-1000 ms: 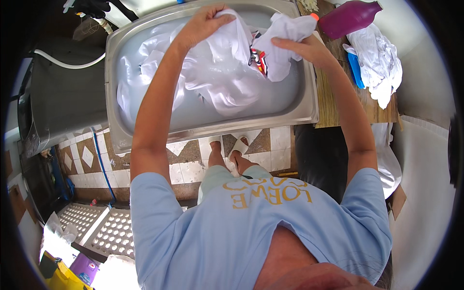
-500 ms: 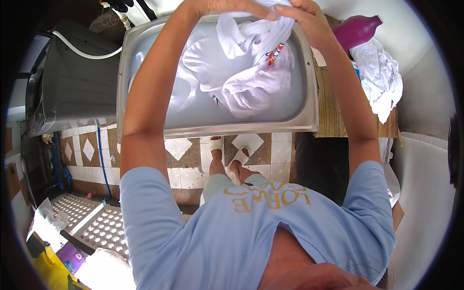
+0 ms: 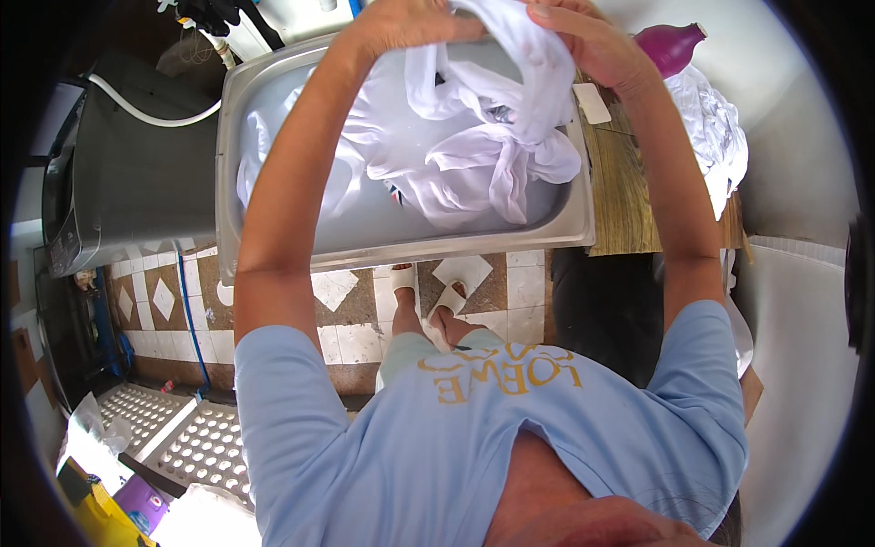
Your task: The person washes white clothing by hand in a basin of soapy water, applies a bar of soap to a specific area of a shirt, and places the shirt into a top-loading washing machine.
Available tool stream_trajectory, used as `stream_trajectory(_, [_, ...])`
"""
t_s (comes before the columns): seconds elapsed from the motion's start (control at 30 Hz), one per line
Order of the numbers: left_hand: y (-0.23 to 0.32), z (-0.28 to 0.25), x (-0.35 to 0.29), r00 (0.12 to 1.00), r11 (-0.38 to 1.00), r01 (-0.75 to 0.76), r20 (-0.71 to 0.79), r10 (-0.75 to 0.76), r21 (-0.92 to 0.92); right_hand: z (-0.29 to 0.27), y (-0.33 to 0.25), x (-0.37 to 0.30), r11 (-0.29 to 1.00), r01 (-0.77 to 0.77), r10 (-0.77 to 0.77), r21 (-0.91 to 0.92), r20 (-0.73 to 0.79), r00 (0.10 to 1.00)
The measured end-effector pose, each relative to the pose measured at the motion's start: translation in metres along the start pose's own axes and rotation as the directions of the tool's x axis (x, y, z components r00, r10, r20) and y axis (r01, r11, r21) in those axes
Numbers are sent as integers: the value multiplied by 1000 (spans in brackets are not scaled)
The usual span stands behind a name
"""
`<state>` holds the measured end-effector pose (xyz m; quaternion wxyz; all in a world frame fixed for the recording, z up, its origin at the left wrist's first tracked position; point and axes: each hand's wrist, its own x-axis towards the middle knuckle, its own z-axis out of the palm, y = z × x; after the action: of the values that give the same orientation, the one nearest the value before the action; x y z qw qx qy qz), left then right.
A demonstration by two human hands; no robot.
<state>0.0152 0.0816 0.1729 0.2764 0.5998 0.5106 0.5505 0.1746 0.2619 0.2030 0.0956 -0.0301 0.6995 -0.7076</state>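
A wet white garment (image 3: 492, 137) hangs lifted over a steel sink (image 3: 401, 246) filled with water and more white laundry. My left hand (image 3: 410, 23) grips the cloth's top edge at the upper middle of the view. My right hand (image 3: 583, 36) holds the same cloth just to the right of it. The garment's lower folds trail down into the water, twisted together. Both forearms reach up from the lower edge, over my light blue shirt.
A wooden board (image 3: 629, 201) lies right of the sink, with a magenta bottle (image 3: 670, 46) and a heap of white cloth (image 3: 715, 137) on it. A grey machine (image 3: 128, 191) stands left. Patterned floor tiles (image 3: 346, 301) and perforated white trays (image 3: 182, 438) lie below.
Both hands have risen toward the top of the view, pulling the white garment up out of the water. The two hands have come closer together on the cloth.
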Motion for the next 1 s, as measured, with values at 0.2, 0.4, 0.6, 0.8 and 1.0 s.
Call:
stream_trajectory(0.2, [-53,37,-103,904,853,119,-411,118,508,34,115,27,929,-207,126,-305,-266,956])
stream_trajectory(0.4, [-37,78,-169,667,636,654,-710,-227,411,64,185,55,458,-255,-82,-851,-326,942])
stream_trajectory(0.6, [-43,84,-209,516,743,578,-554,-654,-339,47,192,59,428,-142,-298,-892,-288,910])
stream_trajectory(0.8, [-48,96,-205,496,635,-44,-568,-656,-771,0,177,27,981,145,-48,133,-554,831])
stream_trajectory(1.0, [-54,79,-215,505,541,-198,-558,-658,-817,-28,152,-39,841,221,9,493,-422,907])
